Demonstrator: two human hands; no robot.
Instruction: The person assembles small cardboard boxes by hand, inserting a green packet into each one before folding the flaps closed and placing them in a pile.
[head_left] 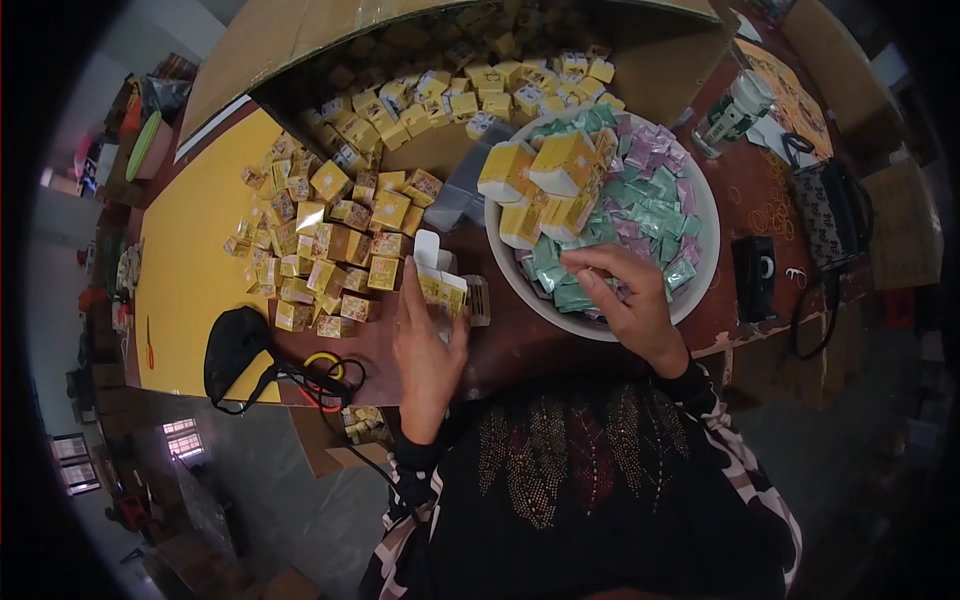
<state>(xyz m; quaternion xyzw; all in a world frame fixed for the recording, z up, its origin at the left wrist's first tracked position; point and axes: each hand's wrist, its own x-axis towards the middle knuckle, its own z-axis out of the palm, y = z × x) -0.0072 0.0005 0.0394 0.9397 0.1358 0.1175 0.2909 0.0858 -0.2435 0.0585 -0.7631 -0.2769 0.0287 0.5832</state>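
My left hand (428,352) is wrapped around a small yellow carton (440,288), whose white flap stands up at the top. Another small box (479,300) lies just right of that carton. Over the front of a white basin (512,287), my right hand (632,300) has its fingers bent together; whatever may be between the fingertips cannot be made out. Green sachets (655,215) and pink ones (655,148) fill the basin. Several larger yellow boxes (563,165) rest on the sachets at the basin's left side.
Many small yellow boxes (335,240) are heaped left of my hands. More lie inside a large cardboard carton (300,35) behind. A black cloth item (236,345) and scissors (322,362) are at front left. A glass jar (735,112) and black bag (832,205) stand right.
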